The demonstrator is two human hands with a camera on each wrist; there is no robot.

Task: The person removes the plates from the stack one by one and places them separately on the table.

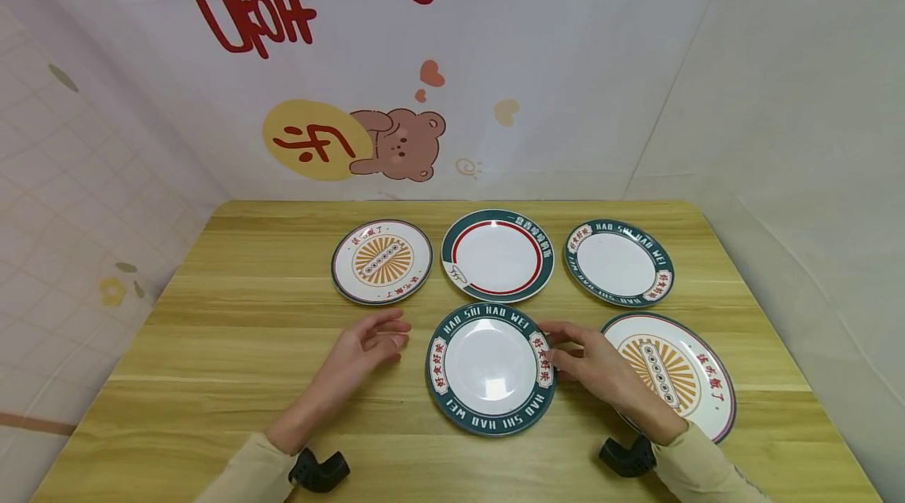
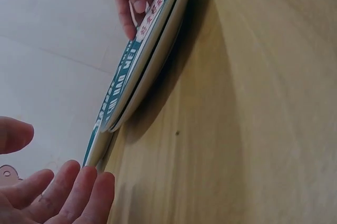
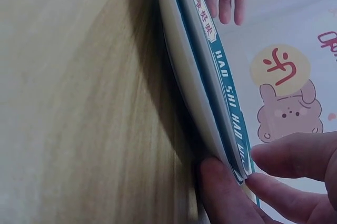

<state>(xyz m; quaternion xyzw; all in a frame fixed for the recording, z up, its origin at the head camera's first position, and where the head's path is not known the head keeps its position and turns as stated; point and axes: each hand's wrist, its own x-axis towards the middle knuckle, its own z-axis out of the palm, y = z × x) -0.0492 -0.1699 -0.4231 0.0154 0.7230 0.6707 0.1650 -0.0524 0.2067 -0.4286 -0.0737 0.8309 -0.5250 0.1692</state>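
Observation:
A round plate (image 1: 492,369) with a dark green rim and HAO SHI HAO WEI lettering lies at the front middle of the table. Both wrist views show it stacked on a lower plate (image 2: 167,42), their edges separated by a thin dark gap. My right hand (image 1: 590,361) holds the right rim of the stack. In the right wrist view one finger (image 3: 224,190) sits low against the lower plate's edge, with other digits at the upper rim. Left of the stack, my left hand (image 1: 364,350) hovers apart from it, fingers loosely extended, holding nothing.
Along the back stand a sunburst plate (image 1: 382,262), a green and red ringed plate (image 1: 498,259) and another green-rimmed plate (image 1: 619,262). A larger sunburst plate (image 1: 696,377) lies at right, partly under my right forearm. A printed cloth (image 1: 551,39) hangs behind the wooden table (image 1: 233,330).

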